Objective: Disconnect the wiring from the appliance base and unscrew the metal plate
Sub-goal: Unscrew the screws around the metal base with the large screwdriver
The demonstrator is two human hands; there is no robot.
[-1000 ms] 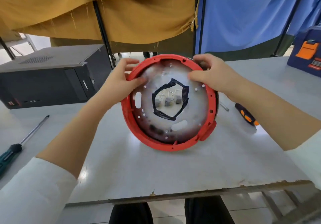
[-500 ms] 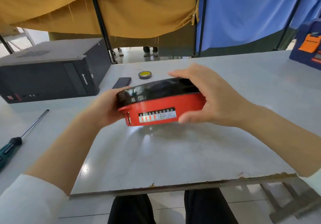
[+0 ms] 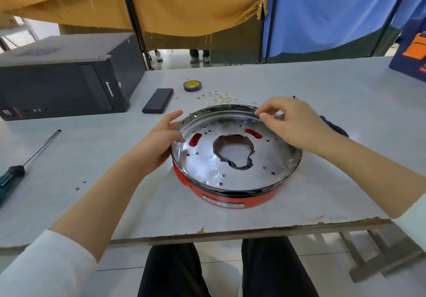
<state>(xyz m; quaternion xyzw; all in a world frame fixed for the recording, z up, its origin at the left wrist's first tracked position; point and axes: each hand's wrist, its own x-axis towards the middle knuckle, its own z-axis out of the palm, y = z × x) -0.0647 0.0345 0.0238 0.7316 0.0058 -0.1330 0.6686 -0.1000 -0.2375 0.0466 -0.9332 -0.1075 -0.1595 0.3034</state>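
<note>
Plainly, base: the red appliance base sat flat on the grey table, near its front edge, with the metal plate seated inside it.
Plate: a ragged centre hole edged in black tape; what lay beneath was hard to make out.
Left hand: the left hand rested on the left rim, fingers straight and relaxed, gripping nothing.
Right hand: the right hand pinched the far rim between thumb and fingers, hiding a dark thing behind the wrist.
Wiring: loose wires lay beyond the base, too fine to read.
Left edge: a screwdriver, its handle cut off.
Behind: a tape roll.
</note>
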